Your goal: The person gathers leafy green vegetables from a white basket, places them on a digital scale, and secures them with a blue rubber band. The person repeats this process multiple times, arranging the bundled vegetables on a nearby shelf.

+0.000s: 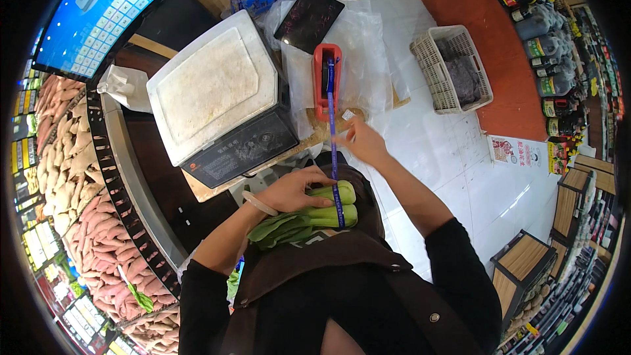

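A bunch of bok choy (315, 217) lies sideways against my brown apron, its pale stems to the right. My left hand (296, 190), with a pale bangle at the wrist, grips the bunch from above. Printed blue tape (333, 158) runs taut from a red tape dispenser (318, 84) down across the stems. My right hand (365, 140) is beside this tape, fingers bent and some fingertips at its edge; whether they pinch it is unclear. A small white printed label (348, 115) shows at the index fingertip.
Left of the dispenser stands a weighing scale (217, 88) with a white platter. Clear plastic bags (365, 34) and a dark tablet (309, 19) lie behind it. A touchscreen (118, 10) overhangs the upper left. Sweet potatoes (98, 241) fill the left shelf; a plastic basket (453, 69) is on the floor.
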A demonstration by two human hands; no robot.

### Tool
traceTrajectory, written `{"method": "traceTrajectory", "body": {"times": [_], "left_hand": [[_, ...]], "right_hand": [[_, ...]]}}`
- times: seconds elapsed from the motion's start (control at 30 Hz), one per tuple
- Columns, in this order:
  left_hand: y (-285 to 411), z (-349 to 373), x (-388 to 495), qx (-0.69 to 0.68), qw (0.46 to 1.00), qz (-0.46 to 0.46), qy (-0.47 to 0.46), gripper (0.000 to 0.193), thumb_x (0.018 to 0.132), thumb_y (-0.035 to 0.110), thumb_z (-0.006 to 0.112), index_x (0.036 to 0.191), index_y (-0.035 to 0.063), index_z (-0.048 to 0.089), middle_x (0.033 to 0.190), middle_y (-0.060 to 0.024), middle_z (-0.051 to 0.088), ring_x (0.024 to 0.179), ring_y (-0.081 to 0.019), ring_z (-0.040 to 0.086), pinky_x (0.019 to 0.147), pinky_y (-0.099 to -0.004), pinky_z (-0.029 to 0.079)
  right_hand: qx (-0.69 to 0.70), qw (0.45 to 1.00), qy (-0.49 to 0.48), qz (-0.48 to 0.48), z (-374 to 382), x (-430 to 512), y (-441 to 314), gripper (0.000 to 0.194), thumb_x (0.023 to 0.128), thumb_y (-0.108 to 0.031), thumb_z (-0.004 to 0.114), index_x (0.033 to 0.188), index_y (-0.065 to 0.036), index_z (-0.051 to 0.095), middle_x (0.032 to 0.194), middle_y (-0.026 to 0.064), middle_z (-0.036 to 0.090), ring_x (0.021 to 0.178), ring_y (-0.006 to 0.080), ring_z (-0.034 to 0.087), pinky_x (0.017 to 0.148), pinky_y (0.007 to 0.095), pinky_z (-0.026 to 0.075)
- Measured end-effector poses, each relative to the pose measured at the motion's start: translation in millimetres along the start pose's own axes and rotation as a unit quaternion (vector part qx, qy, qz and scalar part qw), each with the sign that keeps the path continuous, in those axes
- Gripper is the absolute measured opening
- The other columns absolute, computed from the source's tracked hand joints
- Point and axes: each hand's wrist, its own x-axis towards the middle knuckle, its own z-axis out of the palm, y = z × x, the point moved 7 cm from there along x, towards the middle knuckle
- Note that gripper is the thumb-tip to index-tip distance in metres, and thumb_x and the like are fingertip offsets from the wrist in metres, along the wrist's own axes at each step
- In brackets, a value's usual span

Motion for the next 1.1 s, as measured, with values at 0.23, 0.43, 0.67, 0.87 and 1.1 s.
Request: {"method": "traceTrajectory", "body": {"times": [0.23, 0.43, 0.67, 0.87, 1.1], "left_hand": [[-10, 1, 16, -0.019, 0.998, -0.028, -0.048, 0.054, 0.087, 0.037, 0.078, 0.129, 0.0052, 0.066, 0.105, -0.0079, 0.059, 0.097, -0.021, 0.058, 0.083, -0.0333, 0.047], [-3, 9, 28, -0.019, 0.999, -0.017, -0.048, 0.053, 0.086, 0.037, 0.079, 0.127, 0.005, 0.068, 0.105, -0.0083, 0.06, 0.097, -0.0201, 0.058, 0.083, -0.0324, 0.047], [-3, 21, 33, -0.033, 0.999, -0.034, -0.018, 0.051, 0.086, 0.033, 0.08, 0.126, 0.0038, 0.068, 0.104, -0.0078, 0.061, 0.095, -0.0194, 0.058, 0.084, -0.0312, 0.047], [-14, 24, 30, -0.074, 0.996, -0.043, 0.03, 0.05, 0.083, 0.025, 0.083, 0.125, 0.0013, 0.069, 0.102, -0.007, 0.068, 0.095, -0.0153, 0.061, 0.085, -0.0316, 0.049], [-76, 35, 14, -0.273, 0.938, -0.189, 0.104, 0.039, 0.085, 0.026, 0.083, 0.112, 0.0007, 0.071, 0.092, -0.0039, 0.071, 0.088, -0.0113, 0.065, 0.081, -0.0279, 0.052]], "right_hand": [[0.191, 0.973, -0.083, 0.103, 42, 63, 31, 0.046, 0.082, -0.02, 0.08, 0.12, -0.004, 0.058, 0.086, 0.0104, 0.071, 0.082, 0.0275, 0.07, 0.071, 0.0401, 0.054], [0.018, 0.996, 0.069, -0.046, 38, 61, 24, 0.041, 0.078, -0.013, 0.081, 0.112, -0.006, 0.058, 0.086, 0.012, 0.071, 0.075, 0.0323, 0.069, 0.07, 0.041, 0.054], [0.284, 0.958, 0.024, -0.033, -23, 47, -7, 0.026, 0.086, -0.006, 0.075, 0.105, -0.002, 0.059, 0.088, 0.0047, 0.068, 0.081, 0.0179, 0.07, 0.07, 0.0307, 0.054], [0.248, 0.944, -0.027, -0.215, -114, -65, -104, 0.024, 0.087, -0.003, 0.073, 0.108, -0.006, 0.062, 0.091, 0.0069, 0.069, 0.085, 0.0169, 0.068, 0.077, 0.0313, 0.054], [0.068, 0.88, -0.157, -0.442, -81, -132, -91, 0.024, 0.086, -0.01, 0.064, 0.11, -0.009, 0.065, 0.111, 0.0108, 0.069, 0.106, 0.0279, 0.067, 0.089, 0.0375, 0.054]]}}
